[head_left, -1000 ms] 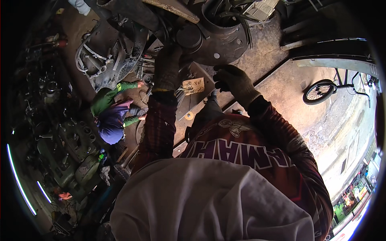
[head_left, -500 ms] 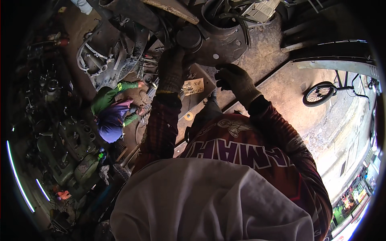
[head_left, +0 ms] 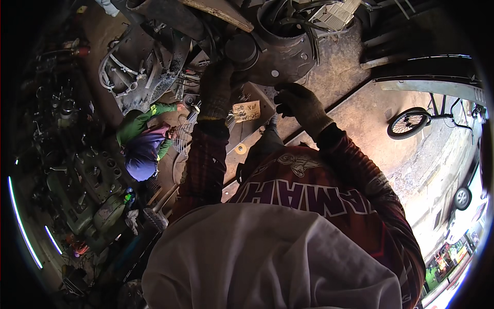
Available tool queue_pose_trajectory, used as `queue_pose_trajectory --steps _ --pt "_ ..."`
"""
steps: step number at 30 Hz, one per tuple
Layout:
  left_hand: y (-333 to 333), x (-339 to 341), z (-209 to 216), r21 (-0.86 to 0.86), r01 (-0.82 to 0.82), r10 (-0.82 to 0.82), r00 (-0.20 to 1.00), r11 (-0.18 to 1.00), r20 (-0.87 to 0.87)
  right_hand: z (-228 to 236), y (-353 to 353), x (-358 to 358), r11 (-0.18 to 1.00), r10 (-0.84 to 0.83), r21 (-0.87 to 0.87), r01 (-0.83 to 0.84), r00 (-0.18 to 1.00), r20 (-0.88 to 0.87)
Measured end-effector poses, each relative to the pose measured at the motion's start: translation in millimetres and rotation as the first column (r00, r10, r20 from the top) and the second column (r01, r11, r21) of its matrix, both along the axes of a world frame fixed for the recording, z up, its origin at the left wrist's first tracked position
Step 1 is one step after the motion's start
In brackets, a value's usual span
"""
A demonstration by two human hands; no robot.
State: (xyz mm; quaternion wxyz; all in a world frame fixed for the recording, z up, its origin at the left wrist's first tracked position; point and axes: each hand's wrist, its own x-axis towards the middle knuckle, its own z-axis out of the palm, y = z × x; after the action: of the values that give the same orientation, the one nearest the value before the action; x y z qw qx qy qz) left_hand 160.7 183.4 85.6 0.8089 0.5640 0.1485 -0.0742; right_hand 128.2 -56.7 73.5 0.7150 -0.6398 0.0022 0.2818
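Both of my hands wear dark work gloves with pale cuffs. My left hand (head_left: 215, 85) reaches up beside a dark round metal block (head_left: 241, 50), which stands on a broad dark metal plate (head_left: 275, 72). Its fingers blend into the shadow there, so what they touch or hold is hidden. To the right, my right hand (head_left: 302, 105) hovers beyond the plate's near edge, fingers loosely bent and apart, with nothing seen in them. Between my forearms lies a piece of brown cardboard (head_left: 247, 110) with handwriting on it, on a box-like metal piece.
A co-worker (head_left: 141, 147) in a blue head covering and green sleeves crouches left, next to a wire grille (head_left: 181, 138). Machinery (head_left: 82, 185) fills the far left. A metal drum (head_left: 280, 26) with scrap strips stands ahead. A bicycle wheel (head_left: 409, 123) is at right.
My hands stay almost in place. The co-worker's near hand has shifted away from the wire grille. A vehicle with a dark wheel has come into view at the far right.
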Motion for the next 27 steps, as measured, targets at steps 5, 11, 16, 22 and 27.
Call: queue_pose_trajectory --steps 5,11,16,22,27 --pt "2.2 -0.1 -5.0 0.03 -0.04 0.039 0.999 0.999 0.018 8.1 1.7 1.0 0.999 -0.043 -0.004 0.042 0.994 -0.104" --pt "8.3 5.2 -10.0 -0.034 -0.023 0.022 0.999 0.999 -0.03 9.1 0.7 2.8 0.997 -0.068 0.016 0.073 0.971 -0.228" --pt "4.3 3.7 -1.3 -0.013 -0.045 0.044 0.997 0.999 -0.06 2.4 1.4 3.0 0.998 -0.053 0.031 0.06 0.981 -0.185" --pt "6.6 7.3 1.3 0.033 -0.046 0.047 0.998 0.998 -0.044 6.4 2.9 6.4 0.999 -0.038 0.0 0.038 0.994 -0.105" --pt "5.4 9.8 1.7 0.096 -0.077 0.078 0.997 0.992 -0.004 -12.9 2.0 21.5 0.938 0.222 -0.343 -0.044 0.836 0.501"
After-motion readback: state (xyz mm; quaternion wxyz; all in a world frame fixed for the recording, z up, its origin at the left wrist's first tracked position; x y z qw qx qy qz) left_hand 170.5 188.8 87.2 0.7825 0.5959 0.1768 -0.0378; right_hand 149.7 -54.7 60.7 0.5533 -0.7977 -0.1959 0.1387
